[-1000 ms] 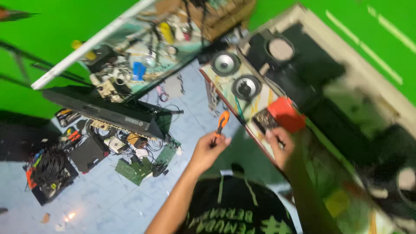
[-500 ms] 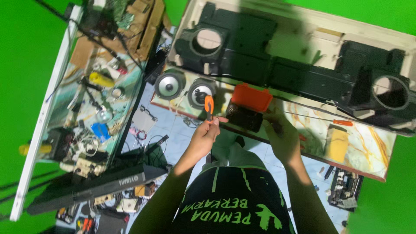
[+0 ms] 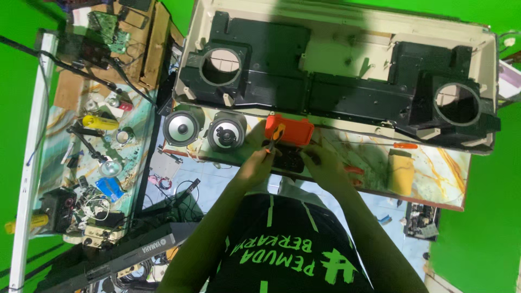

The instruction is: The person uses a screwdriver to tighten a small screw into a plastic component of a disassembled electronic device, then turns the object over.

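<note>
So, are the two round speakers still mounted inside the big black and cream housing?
No, the two round speakers lie loose on the table beside the housing, whose round openings are empty.

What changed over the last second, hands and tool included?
The left hand carried its orange-handled screwdriver from open air to the orange-cased device. The right hand stayed on that device. The two loose speakers and the big open casing did not move.
</note>
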